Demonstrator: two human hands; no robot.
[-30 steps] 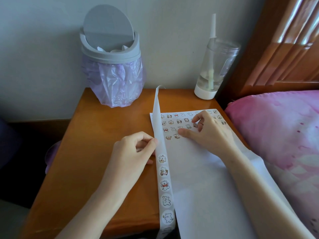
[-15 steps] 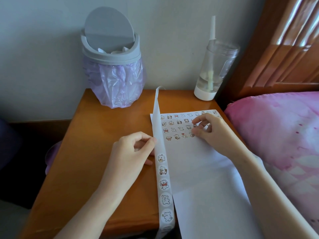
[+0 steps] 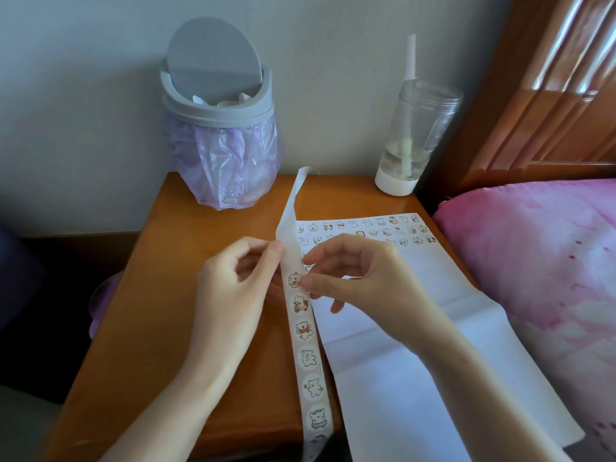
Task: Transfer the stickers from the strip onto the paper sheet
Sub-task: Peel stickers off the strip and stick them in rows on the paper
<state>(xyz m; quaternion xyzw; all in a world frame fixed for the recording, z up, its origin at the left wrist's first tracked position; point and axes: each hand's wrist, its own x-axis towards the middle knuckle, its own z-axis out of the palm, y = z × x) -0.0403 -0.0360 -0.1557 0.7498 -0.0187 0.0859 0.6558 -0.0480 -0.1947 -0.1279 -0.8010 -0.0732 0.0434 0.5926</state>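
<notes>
A long white sticker strip [image 3: 308, 358] runs from the table's front edge up toward the bin, with several round cartoon stickers on its lower half and bare backing above. My left hand [image 3: 233, 288] pinches the strip's left edge between thumb and fingers. My right hand [image 3: 353, 275] has its thumb and forefinger pinched on the right edge of the topmost sticker [image 3: 294, 280]. The white paper sheet [image 3: 400, 328] lies to the right, with several rows of small stickers stuck along its far end.
A grey swing-lid bin [image 3: 216, 118] with a purple bag stands at the back of the wooden bedside table [image 3: 160, 295]. A clear bottle [image 3: 413, 138] with a straw stands at the back right. A pink pillow [image 3: 540, 261] and wooden headboard lie to the right.
My right hand left the stickered rows on the sheet and came left to the strip, where it now pinches the top sticker. My left hand kept hold of the strip and raised it slightly.
</notes>
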